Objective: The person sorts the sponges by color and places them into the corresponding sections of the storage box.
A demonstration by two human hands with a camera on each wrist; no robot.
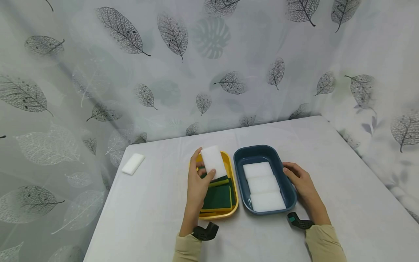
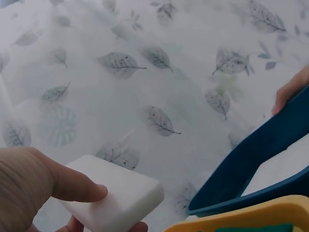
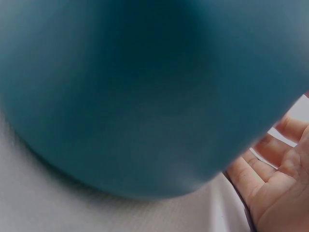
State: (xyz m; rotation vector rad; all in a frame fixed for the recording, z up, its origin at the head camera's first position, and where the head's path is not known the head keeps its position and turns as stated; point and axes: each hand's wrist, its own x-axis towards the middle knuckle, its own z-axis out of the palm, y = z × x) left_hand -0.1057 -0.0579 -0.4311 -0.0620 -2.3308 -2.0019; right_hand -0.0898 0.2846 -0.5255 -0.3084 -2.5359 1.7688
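Observation:
My left hand (image 1: 198,183) holds a white sponge block (image 1: 213,162) over the yellow tray (image 1: 236,203), its thumb on the upper face and fingers beneath. In the left wrist view the block (image 2: 118,191) is tilted. Green-and-yellow scouring sponges (image 1: 216,198) lie in the yellow tray below. To the right stands a dark blue tray (image 1: 240,154) with white sponge blocks (image 1: 263,184) in an overlapping row. My right hand (image 1: 299,178) grips that tray's right rim. The right wrist view is mostly filled by the blue tray's outer wall (image 3: 145,121), with fingers (image 3: 248,176) against it.
Another white block (image 1: 133,163) lies alone near the left edge of the white-covered table (image 1: 154,203). A leaf-patterned curtain (image 1: 183,83) hangs behind and along the sides. The two trays stand side by side, nearly touching.

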